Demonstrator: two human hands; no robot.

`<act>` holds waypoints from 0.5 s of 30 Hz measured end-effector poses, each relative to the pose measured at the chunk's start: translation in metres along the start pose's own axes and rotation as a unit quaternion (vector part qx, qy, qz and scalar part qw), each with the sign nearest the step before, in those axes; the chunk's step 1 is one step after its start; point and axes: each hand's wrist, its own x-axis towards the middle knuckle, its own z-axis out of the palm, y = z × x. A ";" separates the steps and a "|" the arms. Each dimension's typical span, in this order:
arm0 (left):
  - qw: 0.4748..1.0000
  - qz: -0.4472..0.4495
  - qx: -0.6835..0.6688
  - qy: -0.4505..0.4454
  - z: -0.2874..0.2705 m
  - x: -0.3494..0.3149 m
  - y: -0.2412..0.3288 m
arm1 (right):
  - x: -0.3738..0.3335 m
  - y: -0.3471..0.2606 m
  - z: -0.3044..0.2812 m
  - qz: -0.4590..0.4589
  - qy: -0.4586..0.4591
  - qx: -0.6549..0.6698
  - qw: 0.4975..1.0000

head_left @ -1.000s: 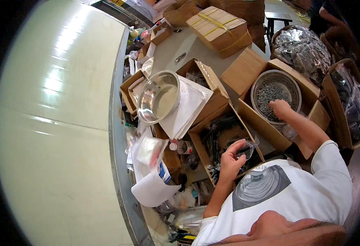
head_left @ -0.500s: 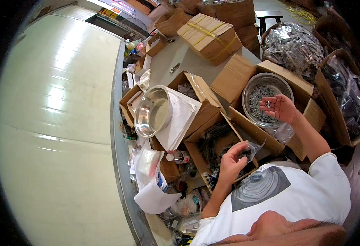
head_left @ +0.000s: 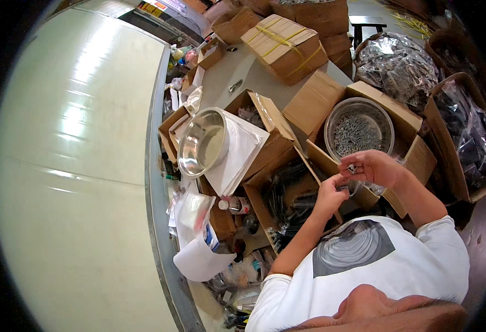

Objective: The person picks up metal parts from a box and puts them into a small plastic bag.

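Note:
My left hand (head_left: 329, 197) pinches a small clear plastic bag (head_left: 354, 188), partly hidden between my two hands. Just above it, my right hand (head_left: 377, 167) is cupped around a few small silvery screws (head_left: 352, 168), its fingertips meeting the left hand's at the bag. Behind my right hand, a round steel bowl (head_left: 388, 119) holds a heap of similar small metal screws (head_left: 357, 135). That bowl rests in an open cardboard box (head_left: 410, 113).
Left of my hands, an open carton (head_left: 258, 195) contains dark bagged items. An unfilled steel bowl (head_left: 184, 145) leans by white sheets (head_left: 237, 157). A strapped carton (head_left: 285, 47) stands at the back. Boxes of bagged parts (head_left: 398, 69) line the right. A plastic bottle (head_left: 235, 205) lies nearby.
My right hand has come down from over the screw bowl, carrying screws to the bag. My left hand has moved up and right with the bag to meet it.

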 end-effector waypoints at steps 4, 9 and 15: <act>1.000 0.002 -0.009 0.010 0.002 0.002 -0.003 | -0.002 0.007 0.016 0.001 0.021 -0.161 0.987; 0.999 0.005 -0.008 0.035 -0.004 0.002 -0.015 | 0.003 -0.003 0.018 -0.025 0.041 -0.366 0.930; 0.997 0.028 0.041 0.055 -0.001 -0.003 -0.019 | 0.053 -0.004 -0.080 0.044 0.181 -0.812 0.553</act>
